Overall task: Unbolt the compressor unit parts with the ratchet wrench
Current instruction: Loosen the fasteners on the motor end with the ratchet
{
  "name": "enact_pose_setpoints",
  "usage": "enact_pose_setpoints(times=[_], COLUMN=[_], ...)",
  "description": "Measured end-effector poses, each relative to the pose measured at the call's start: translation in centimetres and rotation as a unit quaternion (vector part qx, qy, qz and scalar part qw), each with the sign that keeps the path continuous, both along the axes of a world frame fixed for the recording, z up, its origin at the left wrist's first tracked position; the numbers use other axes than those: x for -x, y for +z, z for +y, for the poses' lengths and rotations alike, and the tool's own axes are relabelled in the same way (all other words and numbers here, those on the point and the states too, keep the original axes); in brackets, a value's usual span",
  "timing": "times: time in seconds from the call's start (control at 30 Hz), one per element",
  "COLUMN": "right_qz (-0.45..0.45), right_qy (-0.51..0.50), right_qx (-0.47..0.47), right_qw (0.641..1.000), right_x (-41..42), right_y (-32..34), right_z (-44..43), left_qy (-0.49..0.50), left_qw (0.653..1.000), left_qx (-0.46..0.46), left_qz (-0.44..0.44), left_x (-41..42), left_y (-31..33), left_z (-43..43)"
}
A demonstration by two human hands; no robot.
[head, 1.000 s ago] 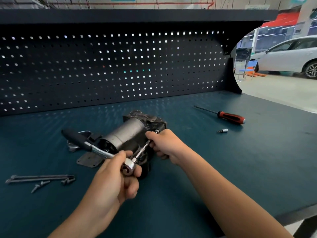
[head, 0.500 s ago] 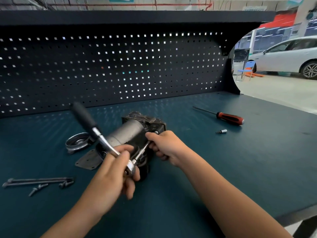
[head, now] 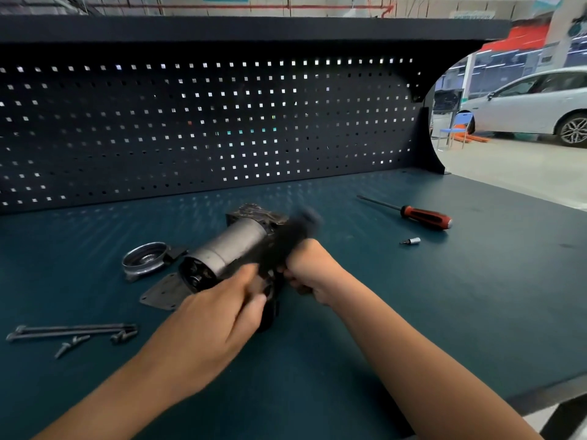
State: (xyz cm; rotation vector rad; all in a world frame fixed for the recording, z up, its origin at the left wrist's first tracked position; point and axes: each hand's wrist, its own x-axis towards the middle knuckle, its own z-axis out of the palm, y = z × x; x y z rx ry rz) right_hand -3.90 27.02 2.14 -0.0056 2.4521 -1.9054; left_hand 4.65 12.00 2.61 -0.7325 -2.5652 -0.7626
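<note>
The compressor unit [head: 232, 246], a grey metal cylinder on a dark block, lies on the teal bench. The ratchet wrench [head: 295, 230] shows as a dark motion blur, its black handle pointing up and to the right over the block. My left hand [head: 216, 312] grips the ratchet's head end in front of the unit. My right hand [head: 309, 268] is curled round the extension bar against the unit's near side. The socket and the bolt are hidden behind my hands.
A round metal cover [head: 144, 260] and a flat plate [head: 162, 295] lie left of the unit. Long bolts [head: 70, 331] and short screws [head: 71, 344] lie at the near left. A red-handled screwdriver [head: 424, 215] and a small bit [head: 411, 241] lie to the right. A pegboard [head: 203, 128] walls the back.
The ratchet handle has swung from low on the left, up over the cylinder, to the right side of the unit. My right hand has stayed on the extension.
</note>
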Motion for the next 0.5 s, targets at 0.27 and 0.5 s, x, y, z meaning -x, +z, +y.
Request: enact_pose_setpoints(times=[0.27, 0.5], right_qz=[-0.018, 0.013], right_qy=[0.022, -0.001], right_qx=[-0.018, 0.036], right_qw=[0.999, 0.999], right_x=[-0.1, 0.3], right_y=[0.5, -0.5], right_z=[0.4, 0.2], left_qy=[0.036, -0.016], left_qw=[0.898, 0.978], left_qx=[-0.382, 0.184], left_qz=[-0.215, 0.095], left_x=[1.1, 0.0], left_y=[0.1, 1.7], left_z=[-0.1, -0.5])
